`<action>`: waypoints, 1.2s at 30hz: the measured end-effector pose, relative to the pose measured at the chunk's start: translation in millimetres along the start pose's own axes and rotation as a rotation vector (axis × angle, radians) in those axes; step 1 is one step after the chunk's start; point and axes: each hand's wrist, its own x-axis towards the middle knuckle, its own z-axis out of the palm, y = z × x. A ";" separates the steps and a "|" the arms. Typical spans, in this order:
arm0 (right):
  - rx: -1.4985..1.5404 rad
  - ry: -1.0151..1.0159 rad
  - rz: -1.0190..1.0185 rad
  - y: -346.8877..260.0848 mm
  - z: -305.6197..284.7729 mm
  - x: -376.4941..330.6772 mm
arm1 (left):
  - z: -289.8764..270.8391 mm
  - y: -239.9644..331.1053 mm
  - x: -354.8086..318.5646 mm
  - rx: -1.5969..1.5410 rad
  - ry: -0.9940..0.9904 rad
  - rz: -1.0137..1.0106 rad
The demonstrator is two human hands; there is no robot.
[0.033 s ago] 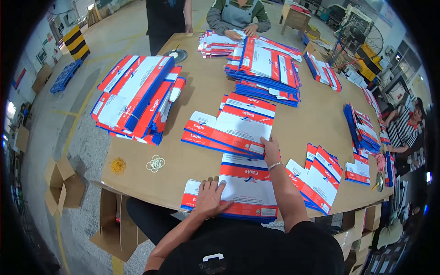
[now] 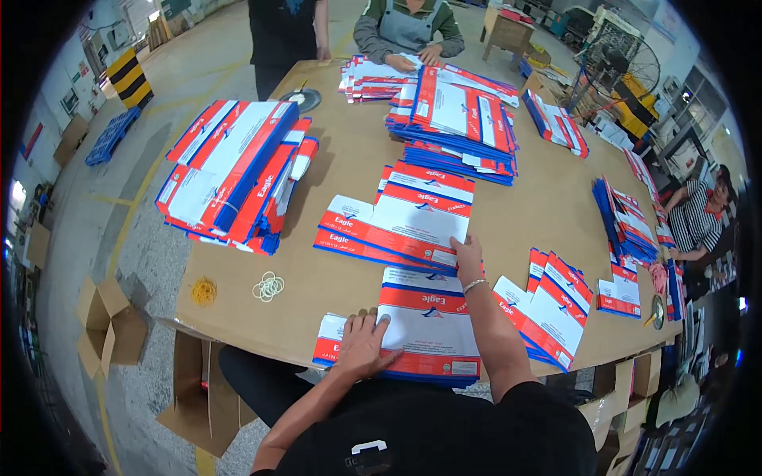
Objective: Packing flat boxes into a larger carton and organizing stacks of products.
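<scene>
My left hand point(image 2: 366, 344) rests on the near stack of flat printed cartons point(image 2: 429, 317), white, red and blue, at the table's front edge. Its fingers are spread and the thumb stretches to the right. Just beyond lies a second small pile of flat cartons point(image 2: 425, 218), overlapping unevenly. At that pile's lower right corner, my right hand point(image 2: 468, 255) is closed on the edge of a carton, the thumb side on top and the other fingers partly hidden. A fanned set of flat cartons point(image 2: 548, 309) lies to the right of my right forearm.
Tall carton stacks stand at left point(image 2: 230, 170) and far centre point(image 2: 456, 111). Yellow rubber bands point(image 2: 204, 291) and pale rubber bands point(image 2: 268, 286) lie near the left edge. Across the table, a person in a grey apron point(image 2: 409, 32) handles cartons. Open boxes point(image 2: 111, 325) stand on the floor.
The whole view has shifted very slightly. Both hands and the cartons under them stay in the same places.
</scene>
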 end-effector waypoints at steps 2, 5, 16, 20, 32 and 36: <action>-0.247 0.111 -0.141 7.1 -10.8 17.0 | 2.2 2.2 0.8 -0.014 -0.006 -0.017; -0.446 0.105 -0.217 6.3 -17.3 25.5 | 1.4 1.3 0.0 0.012 0.013 -0.020; -0.932 -0.020 -0.328 -11.1 -6.1 25.1 | 5.3 -10.0 -1.6 -0.018 0.063 0.036; -1.003 0.007 -0.815 -56.9 38.9 -52.4 | -13.1 -31.8 -26.6 0.208 0.068 -0.222; -1.235 -1.047 -0.967 -4.0 109.6 -190.4 | -9.0 -51.8 -44.0 0.095 0.188 -0.264; -1.457 -1.127 -0.747 -8.4 128.8 -183.2 | -4.2 -56.5 -49.6 0.037 0.301 -0.270</action>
